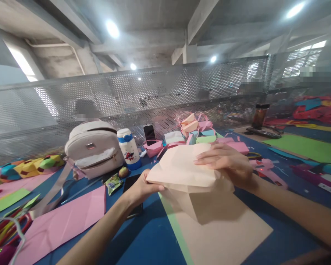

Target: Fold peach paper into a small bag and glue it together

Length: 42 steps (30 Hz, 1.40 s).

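A folded sheet of pale peach paper (182, 165) is lifted a little above the blue table (149, 239). My left hand (143, 187) pinches its left corner, thumb on top and fingers closed underneath. On the folded top, near the right edge, my right hand (226, 162) lies flat with its fingers stretched out and pressing down. A second peach sheet (226, 228) lies flat on the table just below, and the folded paper casts a shadow on it.
A white backpack (92, 147), a small white bottle (129, 148) and a propped phone (149, 133) stand behind. Pink paper (63, 221) lies at left, green paper (306, 147) at right. Folded paper pieces (194, 130) pile at the back by a perforated metal screen (154, 95). A black phone (131, 184) lies under my left hand.
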Motion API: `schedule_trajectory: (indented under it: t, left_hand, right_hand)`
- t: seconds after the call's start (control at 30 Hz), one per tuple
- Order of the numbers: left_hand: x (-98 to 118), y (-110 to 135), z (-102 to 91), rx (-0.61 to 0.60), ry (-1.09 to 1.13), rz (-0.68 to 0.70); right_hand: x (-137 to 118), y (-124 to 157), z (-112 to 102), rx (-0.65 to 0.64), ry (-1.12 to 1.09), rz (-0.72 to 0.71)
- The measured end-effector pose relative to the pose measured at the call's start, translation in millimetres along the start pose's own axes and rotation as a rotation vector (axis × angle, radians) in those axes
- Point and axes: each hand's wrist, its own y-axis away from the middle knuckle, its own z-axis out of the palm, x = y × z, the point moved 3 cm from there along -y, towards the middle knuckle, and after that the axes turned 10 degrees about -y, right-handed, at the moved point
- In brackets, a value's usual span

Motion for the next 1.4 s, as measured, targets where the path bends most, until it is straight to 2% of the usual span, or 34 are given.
schedule_trajectory:
  t: [0.17,0.27,0.37,0.53,0.6,0.7,0.77,0.83,0.93,1.1,1.3,1.4]
  left_hand:
    - [3,-4,-4.6,0.065,-0.094,0.041]
    - [11,-3,0.6,0.080,-0.135,0.074]
    - [16,-4,5.3,0.111,-0.159,0.099]
    - [3,-13,-1.8,0.186,-0.206,0.092]
    - [-1,-15,-6.3,0.273,-0.236,0.113]
    - [6,-9,-2.4,0.419,-0.385,0.253]
    - [16,-2,11.4,0.375,-0.503,0.368]
    - [23,4,28.0,0.252,-0.584,0.436]
    - [24,8,41.6,0.183,-0.716,0.507]
    - [12,7,39.4,0.093,-1.024,0.648]
    - [7,7,38.1,0.040,-1.205,0.682]
    - [4,6,41.2,-0.010,-1.271,0.657]
  right_hand:
    - [-6,-4,-6,-0.086,0.018,-0.042]
    - [-13,-6,-9,-0.169,0.070,-0.087]
    - [-18,-8,-11,-0.196,0.130,-0.111]
    - [-17,-11,-8,-0.352,0.264,-0.217]
    - [-13,-13,-6,-0.377,0.322,-0.276]
    - [-5,-16,-2,-0.403,0.379,-0.336]
    - [0,-15,4,-0.435,0.380,-0.349]
    - [2,-13,11,-0.460,0.352,-0.343]
    - [4,-8,24,-0.466,0.273,-0.307]
    - [6,-3,42,-0.449,0.164,-0.269]
    - [10,-1,53,-0.405,0.109,-0.269]
    - [11,-1,57,-0.384,0.081,-0.243]
